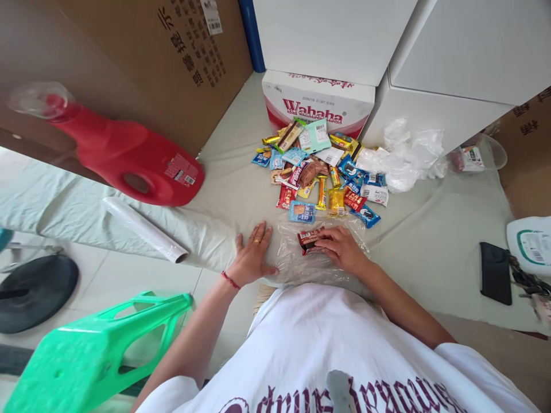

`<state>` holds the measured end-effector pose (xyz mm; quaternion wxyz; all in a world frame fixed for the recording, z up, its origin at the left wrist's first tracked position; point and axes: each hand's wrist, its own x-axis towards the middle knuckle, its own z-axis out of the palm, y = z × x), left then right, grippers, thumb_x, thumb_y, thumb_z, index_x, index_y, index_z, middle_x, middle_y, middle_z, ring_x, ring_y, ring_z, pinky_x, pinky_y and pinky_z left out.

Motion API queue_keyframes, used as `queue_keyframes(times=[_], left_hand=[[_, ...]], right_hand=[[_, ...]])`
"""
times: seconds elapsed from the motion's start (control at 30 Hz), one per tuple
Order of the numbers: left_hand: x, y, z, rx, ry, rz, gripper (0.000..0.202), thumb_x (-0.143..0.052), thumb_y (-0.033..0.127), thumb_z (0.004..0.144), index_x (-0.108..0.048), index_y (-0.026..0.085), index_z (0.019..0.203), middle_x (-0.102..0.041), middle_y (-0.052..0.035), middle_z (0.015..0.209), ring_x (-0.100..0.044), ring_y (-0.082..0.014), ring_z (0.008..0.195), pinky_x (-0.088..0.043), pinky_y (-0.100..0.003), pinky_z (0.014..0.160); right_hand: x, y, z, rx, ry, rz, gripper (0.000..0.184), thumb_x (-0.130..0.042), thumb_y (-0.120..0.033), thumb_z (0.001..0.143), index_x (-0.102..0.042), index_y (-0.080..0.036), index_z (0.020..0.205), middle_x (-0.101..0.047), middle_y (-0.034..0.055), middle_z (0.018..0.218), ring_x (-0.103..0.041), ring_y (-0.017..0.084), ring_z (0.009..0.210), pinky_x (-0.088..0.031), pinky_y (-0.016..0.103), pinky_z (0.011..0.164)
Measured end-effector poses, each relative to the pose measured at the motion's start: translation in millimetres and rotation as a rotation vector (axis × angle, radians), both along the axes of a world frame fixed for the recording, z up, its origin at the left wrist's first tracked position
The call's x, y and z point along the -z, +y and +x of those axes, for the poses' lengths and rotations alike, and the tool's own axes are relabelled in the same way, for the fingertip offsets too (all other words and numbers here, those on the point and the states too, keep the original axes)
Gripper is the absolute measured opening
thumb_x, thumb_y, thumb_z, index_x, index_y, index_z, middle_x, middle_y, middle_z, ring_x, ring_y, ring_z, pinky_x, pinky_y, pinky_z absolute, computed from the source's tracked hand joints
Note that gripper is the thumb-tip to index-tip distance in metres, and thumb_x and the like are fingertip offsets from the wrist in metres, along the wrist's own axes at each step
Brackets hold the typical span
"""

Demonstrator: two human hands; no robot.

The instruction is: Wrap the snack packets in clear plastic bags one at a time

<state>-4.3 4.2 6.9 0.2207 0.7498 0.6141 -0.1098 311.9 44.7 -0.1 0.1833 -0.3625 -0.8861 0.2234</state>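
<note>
My left hand (253, 256) lies flat with fingers stretched out on the pale sheet, at the left edge of a clear plastic bag (297, 255). A ring shows on one finger and a red cord on the wrist. My right hand (341, 246) is closed on a dark red snack packet (309, 238) and holds it on top of the clear bag. Just beyond both hands lies a pile of several small wrapped snacks (321, 172) in blue, yellow and red wrappers.
A red detergent jug (124, 155) lies on its side at left, a roll of clear film (144, 228) before it. A Wahaha carton (316, 103) and white cabinets stand behind. Crumpled plastic (407, 152), a black phone (495, 272) and a green stool (90, 355) are nearby.
</note>
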Motion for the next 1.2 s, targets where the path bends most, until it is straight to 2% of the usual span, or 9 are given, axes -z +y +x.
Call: queue_keyframes(times=[0.17, 0.27, 0.37, 0.43, 0.53, 0.67, 0.8, 1.0, 1.2], left_hand=[[-8.4, -24.5, 4.1, -0.17, 0.023, 0.161, 0.099, -0.069, 0.036, 0.08, -0.019, 0.021, 0.164, -0.005, -0.0179, 0.173, -0.006, -0.0381, 0.16, -0.02, -0.066, 0.123], [-18.5, -34.5, 17.9, -0.243, -0.022, 0.428, 0.072, -0.055, 0.019, 0.085, -0.041, 0.024, 0.156, -0.025, -0.0117, 0.17, -0.015, -0.0338, 0.16, -0.022, -0.061, 0.125], [-18.9, -36.2, 32.9, 0.03, -0.239, 0.511, 0.058, -0.046, 0.016, 0.091, -0.054, 0.03, 0.146, -0.057, -0.0072, 0.151, -0.042, -0.0271, 0.149, -0.029, -0.055, 0.123], [-11.3, -31.5, 39.8, 0.212, -0.344, 0.436, 0.052, -0.043, 0.02, 0.095, -0.057, 0.029, 0.145, -0.064, -0.0075, 0.143, -0.052, -0.0243, 0.141, -0.033, -0.051, 0.122], [4.3, -23.3, 40.3, 0.2, -0.337, 0.329, 0.047, -0.038, 0.021, 0.098, -0.06, 0.024, 0.14, -0.065, -0.0096, 0.143, -0.059, -0.0226, 0.133, -0.038, -0.049, 0.118], [14.4, -30.5, 28.2, 0.163, -0.324, 0.366, 0.04, -0.041, 0.03, 0.101, -0.065, 0.019, 0.13, -0.059, -0.0136, 0.149, -0.052, -0.0245, 0.14, -0.04, -0.047, 0.117], [16.0, -49.5, 21.0, 0.412, -0.397, 0.429, 0.038, -0.059, 0.049, 0.095, -0.067, 0.025, 0.123, -0.061, -0.012, 0.146, -0.045, -0.0292, 0.146, -0.028, -0.055, 0.125], [28.6, -51.7, 16.7, 0.594, -0.436, 0.493, 0.022, -0.062, 0.023, 0.095, -0.069, 0.027, 0.115, -0.06, -0.0109, 0.147, -0.046, -0.0298, 0.146, -0.031, -0.06, 0.122], [11.0, -42.5, 18.0, 0.381, -0.74, 0.462, 0.016, -0.055, 0.019, 0.097, -0.071, 0.022, 0.1, -0.069, -0.0133, 0.128, -0.061, -0.0237, 0.13, -0.055, -0.042, 0.105]], right_hand=[[-8.5, -1.1, -4.9, -0.059, -0.074, -0.027, 0.016, -0.059, -0.031, 0.098, -0.07, -0.022, 0.106, -0.041, 0.0129, 0.159, -0.056, 0.028, 0.124, -0.045, 0.045, 0.096], [-8.0, 1.5, -11.7, -0.102, -0.139, -0.035, 0.015, -0.054, -0.027, 0.101, -0.068, -0.021, 0.1, -0.051, 0.0133, 0.152, -0.056, 0.028, 0.126, -0.044, 0.043, 0.094], [-4.2, 2.6, -13.8, -0.094, -0.129, -0.033, 0.014, -0.056, -0.025, 0.1, -0.067, -0.021, 0.108, -0.059, 0.0146, 0.144, -0.058, 0.028, 0.126, -0.044, 0.043, 0.093], [-2.6, 1.6, -11.4, -0.06, -0.119, -0.026, 0.025, -0.059, -0.024, 0.098, -0.062, -0.02, 0.122, -0.061, 0.0164, 0.142, -0.059, 0.03, 0.125, -0.044, 0.045, 0.094], [-2.3, -1.0, -3.8, -0.038, -0.118, -0.014, 0.045, -0.06, -0.024, 0.096, -0.052, -0.019, 0.14, -0.063, 0.0178, 0.138, -0.061, 0.031, 0.122, -0.043, 0.047, 0.095], [-3.3, -3.2, 2.9, -0.051, -0.14, -0.001, 0.043, -0.058, -0.029, 0.1, -0.052, -0.021, 0.142, -0.061, 0.0172, 0.141, -0.059, 0.03, 0.125, -0.044, 0.045, 0.093], [-6.3, -1.5, -1.0, -0.045, -0.183, -0.028, 0.042, -0.06, -0.031, 0.1, -0.054, -0.022, 0.141, -0.061, 0.0161, 0.139, -0.06, 0.028, 0.122, -0.044, 0.042, 0.092], [-12.3, 5.0, -5.5, -0.065, -0.262, -0.067, 0.046, -0.067, -0.029, 0.096, -0.056, -0.022, 0.14, -0.061, 0.0146, 0.137, -0.059, 0.027, 0.122, -0.044, 0.041, 0.093], [-12.8, 6.1, -0.9, -0.101, -0.185, -0.062, 0.044, -0.058, -0.039, 0.101, -0.056, -0.021, 0.141, -0.061, 0.015, 0.139, -0.06, 0.027, 0.123, -0.046, 0.04, 0.089]])
